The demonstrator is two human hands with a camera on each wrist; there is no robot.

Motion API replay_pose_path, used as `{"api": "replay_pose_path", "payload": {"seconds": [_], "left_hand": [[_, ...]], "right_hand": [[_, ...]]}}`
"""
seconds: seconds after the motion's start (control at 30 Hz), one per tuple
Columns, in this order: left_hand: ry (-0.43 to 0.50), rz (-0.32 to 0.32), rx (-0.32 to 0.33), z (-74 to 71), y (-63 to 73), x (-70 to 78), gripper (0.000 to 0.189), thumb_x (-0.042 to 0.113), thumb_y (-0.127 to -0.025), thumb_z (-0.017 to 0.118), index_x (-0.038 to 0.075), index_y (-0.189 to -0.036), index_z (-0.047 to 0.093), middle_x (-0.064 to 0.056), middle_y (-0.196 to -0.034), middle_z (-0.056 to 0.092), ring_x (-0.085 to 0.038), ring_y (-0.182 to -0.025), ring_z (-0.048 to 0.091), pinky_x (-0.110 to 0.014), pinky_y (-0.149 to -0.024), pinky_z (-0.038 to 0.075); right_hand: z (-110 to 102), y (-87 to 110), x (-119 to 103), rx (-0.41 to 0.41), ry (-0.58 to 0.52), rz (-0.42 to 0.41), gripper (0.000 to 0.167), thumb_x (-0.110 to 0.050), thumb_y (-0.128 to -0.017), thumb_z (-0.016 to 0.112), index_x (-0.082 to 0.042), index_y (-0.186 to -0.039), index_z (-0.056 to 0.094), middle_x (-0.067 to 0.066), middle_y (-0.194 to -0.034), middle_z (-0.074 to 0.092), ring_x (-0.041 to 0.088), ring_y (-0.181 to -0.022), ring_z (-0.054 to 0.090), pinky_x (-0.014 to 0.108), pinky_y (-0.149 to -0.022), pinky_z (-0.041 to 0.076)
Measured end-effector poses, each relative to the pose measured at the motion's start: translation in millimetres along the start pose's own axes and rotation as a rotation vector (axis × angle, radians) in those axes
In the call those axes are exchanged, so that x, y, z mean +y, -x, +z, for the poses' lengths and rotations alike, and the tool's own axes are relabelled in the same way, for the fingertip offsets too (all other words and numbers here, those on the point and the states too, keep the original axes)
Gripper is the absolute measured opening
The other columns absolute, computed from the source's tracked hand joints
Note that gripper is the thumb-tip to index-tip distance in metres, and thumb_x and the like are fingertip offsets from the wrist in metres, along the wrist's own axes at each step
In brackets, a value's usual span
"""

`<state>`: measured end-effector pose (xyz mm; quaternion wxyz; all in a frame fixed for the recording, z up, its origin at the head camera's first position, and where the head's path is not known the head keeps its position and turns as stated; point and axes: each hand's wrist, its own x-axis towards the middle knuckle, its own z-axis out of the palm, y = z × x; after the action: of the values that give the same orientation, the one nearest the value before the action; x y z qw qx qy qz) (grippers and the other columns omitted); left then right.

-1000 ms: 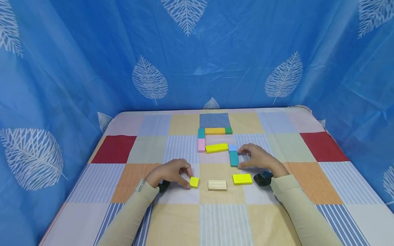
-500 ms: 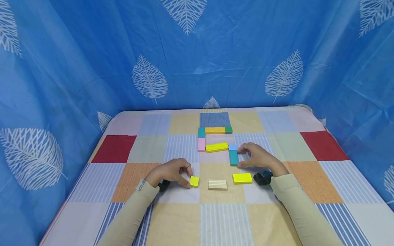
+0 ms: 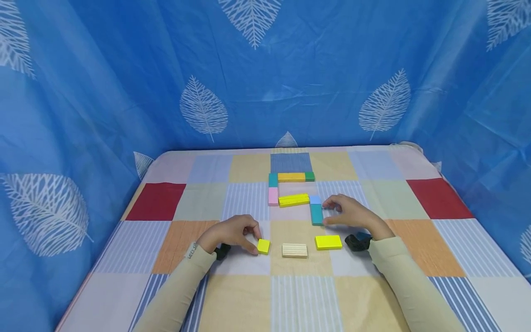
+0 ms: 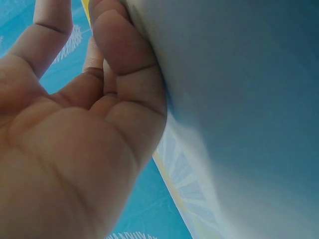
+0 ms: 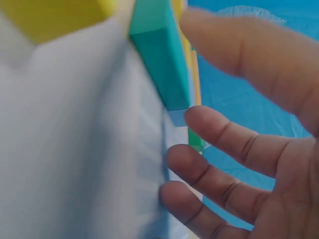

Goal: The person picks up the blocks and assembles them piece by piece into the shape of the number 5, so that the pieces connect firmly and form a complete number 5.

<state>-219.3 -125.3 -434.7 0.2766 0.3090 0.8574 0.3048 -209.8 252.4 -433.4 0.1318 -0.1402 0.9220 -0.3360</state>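
On the patchwork cloth, my left hand (image 3: 236,231) has its thumb and index finger at the near and far left corners of a small yellow square block (image 3: 263,246). In the left wrist view its other fingers (image 4: 137,87) curl in close to the cloth. Beside a teal block (image 3: 316,215), my right hand (image 3: 350,213) keeps its thumb and index fingertip at the block's right side. In the right wrist view the fingers (image 5: 209,124) are loosely spread along that teal block. A light blue block (image 3: 315,199) adjoins its far end.
A slanted yellow block (image 3: 294,200), a pink block (image 3: 273,196), another teal block (image 3: 273,180), an orange block (image 3: 292,177) and a green block (image 3: 309,176) continue the outline. A ridged wooden block (image 3: 294,250) and a yellow rectangular block (image 3: 328,242) lie nearer. A blue curtain (image 3: 290,101) hangs behind.
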Motion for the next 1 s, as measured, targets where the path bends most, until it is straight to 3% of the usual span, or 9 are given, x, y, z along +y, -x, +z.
{"api": "replay_pose_path", "payload": {"seconds": [0.3, 0.53, 0.7, 0.8, 1.0], "left_hand": [[0.001, -0.012, -0.003, 1.3, -0.5, -0.6, 0.024, 0.013, -0.081, 0.097, 0.014, -0.093, 0.075, 0.004, -0.095, 0.060, -0.013, -0.088, 0.049, -0.027, -0.080, 0.043], [-0.003, -0.016, -0.001, 0.8, -0.8, -1.4, 0.025, 0.014, -0.081, 0.097, 0.014, -0.092, 0.075, 0.004, -0.096, 0.060, -0.013, -0.088, 0.049, -0.027, -0.081, 0.043], [0.003, -0.025, -0.004, 2.1, -1.8, -1.1, 0.025, 0.014, -0.081, 0.097, 0.014, -0.093, 0.075, 0.003, -0.096, 0.060, -0.013, -0.088, 0.050, -0.028, -0.081, 0.043], [0.005, -0.023, -0.001, 2.7, -2.2, -0.3, 0.025, 0.014, -0.081, 0.097, 0.015, -0.093, 0.075, 0.003, -0.097, 0.060, -0.014, -0.089, 0.050, -0.028, -0.081, 0.044], [0.004, -0.036, 0.007, 1.6, -1.7, 0.2, 0.026, 0.013, -0.080, 0.098, 0.015, -0.092, 0.075, 0.003, -0.097, 0.061, -0.014, -0.090, 0.051, -0.029, -0.082, 0.045]], "right_hand": [[-1.9, 6.3, 2.1, -0.028, -0.062, -0.056, 0.033, -0.019, -0.100, 0.079, 0.002, -0.123, 0.070, 0.015, -0.120, 0.070, 0.030, -0.103, 0.063, 0.051, -0.095, 0.056], [4.8, 8.2, 4.4, 0.042, -0.098, -0.167, 0.014, -0.008, -0.101, 0.076, -0.001, -0.113, 0.074, 0.005, -0.107, 0.071, 0.020, -0.094, 0.062, 0.038, -0.087, 0.056], [4.9, 12.3, 5.7, 0.091, -0.077, -0.256, 0.010, -0.005, -0.099, 0.078, -0.005, -0.109, 0.078, -0.001, -0.099, 0.070, 0.012, -0.087, 0.058, 0.030, -0.082, 0.054], [3.3, 16.3, 4.6, 0.057, -0.072, -0.302, 0.011, -0.002, -0.098, 0.078, -0.005, -0.109, 0.079, 0.002, -0.099, 0.072, 0.010, -0.086, 0.057, 0.030, -0.080, 0.054], [1.4, 20.6, 0.2, -0.094, -0.059, -0.350, 0.014, -0.008, -0.097, 0.081, -0.005, -0.110, 0.080, 0.000, -0.100, 0.071, 0.012, -0.086, 0.058, 0.031, -0.078, 0.054]]}}
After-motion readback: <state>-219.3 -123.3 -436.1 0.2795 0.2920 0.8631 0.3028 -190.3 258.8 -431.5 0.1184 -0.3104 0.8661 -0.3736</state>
